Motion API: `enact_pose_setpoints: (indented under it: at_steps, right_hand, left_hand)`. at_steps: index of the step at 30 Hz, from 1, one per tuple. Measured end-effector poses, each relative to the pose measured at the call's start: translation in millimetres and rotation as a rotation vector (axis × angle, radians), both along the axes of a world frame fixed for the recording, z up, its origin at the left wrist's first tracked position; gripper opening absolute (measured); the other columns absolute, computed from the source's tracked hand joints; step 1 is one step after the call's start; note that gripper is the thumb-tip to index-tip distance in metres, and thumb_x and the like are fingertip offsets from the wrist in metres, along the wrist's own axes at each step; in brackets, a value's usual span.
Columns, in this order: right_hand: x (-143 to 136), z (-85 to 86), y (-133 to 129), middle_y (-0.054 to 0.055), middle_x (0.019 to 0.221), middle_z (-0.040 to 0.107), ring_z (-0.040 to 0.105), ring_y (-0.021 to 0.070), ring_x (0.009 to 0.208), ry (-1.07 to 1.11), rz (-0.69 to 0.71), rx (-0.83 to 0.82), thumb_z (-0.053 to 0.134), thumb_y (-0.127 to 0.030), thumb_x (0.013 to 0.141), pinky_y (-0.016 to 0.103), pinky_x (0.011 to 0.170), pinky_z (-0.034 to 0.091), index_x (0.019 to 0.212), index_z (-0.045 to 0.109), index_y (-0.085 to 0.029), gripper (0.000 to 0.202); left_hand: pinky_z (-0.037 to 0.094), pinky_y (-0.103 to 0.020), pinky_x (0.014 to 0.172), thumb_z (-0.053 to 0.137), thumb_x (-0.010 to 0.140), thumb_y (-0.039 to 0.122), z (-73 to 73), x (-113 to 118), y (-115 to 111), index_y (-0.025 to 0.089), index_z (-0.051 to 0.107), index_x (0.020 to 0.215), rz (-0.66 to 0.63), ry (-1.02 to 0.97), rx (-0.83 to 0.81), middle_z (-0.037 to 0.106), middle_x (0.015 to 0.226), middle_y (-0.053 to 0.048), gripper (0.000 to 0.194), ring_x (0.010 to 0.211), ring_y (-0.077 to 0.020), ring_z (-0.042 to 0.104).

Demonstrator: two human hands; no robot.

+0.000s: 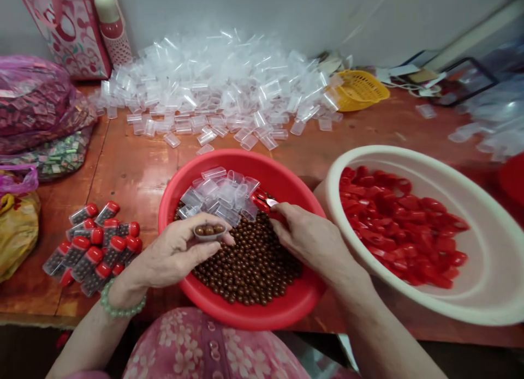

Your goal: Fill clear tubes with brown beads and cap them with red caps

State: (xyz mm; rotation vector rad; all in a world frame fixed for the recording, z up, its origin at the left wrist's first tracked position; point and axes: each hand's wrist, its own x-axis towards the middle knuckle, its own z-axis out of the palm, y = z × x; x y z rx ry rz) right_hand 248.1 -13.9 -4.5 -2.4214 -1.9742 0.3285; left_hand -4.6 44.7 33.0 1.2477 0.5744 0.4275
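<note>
My left hand (180, 251) is closed around a small clear plastic container (209, 236), its open end facing me and brown balls showing inside. Beneath it, a red basin (245, 320) holds many loose brown balls (249, 264). A heap of clear containers (223, 193) lies on the balls at the basin's back left. Over the basin's right half, my right hand (307, 237) has its fingers pinched on a red cap (264, 202), partly hidden by the fingers. To the right, a tilted white basin (483, 248) holds a pile of red caps (397, 226).
Capped containers of dark balls (98, 248) lie in a group at the left. A large pile of clear containers (221, 84) covers the table's back, beside a yellow basket (360, 90). Plastic bags (36, 101), a floral bag (67, 30) and a bottle (112, 30) stand back left.
</note>
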Motion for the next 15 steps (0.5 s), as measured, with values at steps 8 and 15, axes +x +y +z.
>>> enact_pose_setpoints:
  at_steps: [8, 15]
  right_hand:
    - [-3, -3.5, -9, 0.005, 0.094, 0.072, 0.066, 0.0209, 0.087, 0.942, -0.141, 0.166, 0.063, -0.040, 0.080, 0.033, 0.078, 0.052, 0.101, 0.064, -0.018, 0.030]
    - [-16, 7.4, -8, 0.001, 0.078, 0.069, 0.064, 0.0163, 0.073, 1.279, -0.228, 0.129, 0.079, -0.038, 0.067, 0.030, 0.072, 0.053, 0.081, 0.068, -0.019, 0.026]
  left_hand:
    - [0.046, -0.029, 0.087, 0.063, 0.086, 0.025, -14.3, 4, 9, 0.013, 0.059, 0.104, 0.077, -0.031, -0.093, 0.065, 0.099, -0.007, 0.022, 0.091, -0.0139, 0.060]
    - [0.052, -0.026, 0.078, 0.070, 0.076, 0.015, -14.3, 6, 9, 0.017, 0.056, 0.114, 0.121, -0.190, -0.279, 0.064, 0.104, -0.008, 0.041, 0.093, -0.0155, 0.063]
